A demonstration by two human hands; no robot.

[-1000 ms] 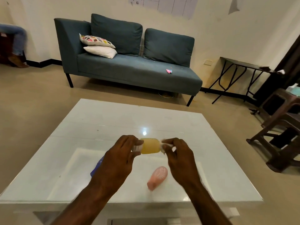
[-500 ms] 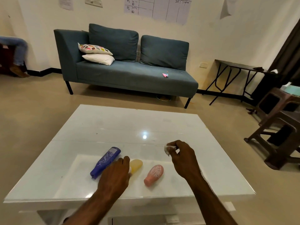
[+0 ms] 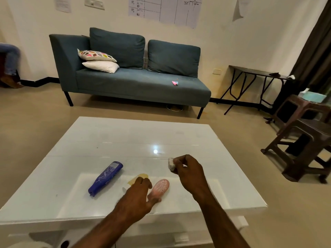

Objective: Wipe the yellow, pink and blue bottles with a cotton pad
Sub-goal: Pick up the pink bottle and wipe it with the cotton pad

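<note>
Three bottles lie on the white glossy table [image 3: 125, 136]. The blue bottle [image 3: 105, 178] is on the left, slanted, cap end toward me. The yellow bottle [image 3: 141, 176] lies in the middle, mostly hidden under my left hand [image 3: 138, 194]. On the right is the pink bottle [image 3: 161, 187]. My left hand is low over the table with fingers spread, and its fingertips touch the pink bottle's near end. My right hand [image 3: 188, 171] hovers above and right of the pink bottle, pinching a small white cotton pad [image 3: 171, 164].
A teal sofa [image 3: 136, 83] with cushions stands beyond the table. A folding side table [image 3: 258, 74] is at the back right and dark wooden stools [image 3: 302, 140] are on the right. A person's legs [image 3: 9, 63] show at the far left.
My left hand has set the yellow bottle down between the blue and pink ones and moved right to the pink bottle's near end. My right hand kept the pad and stayed raised.
</note>
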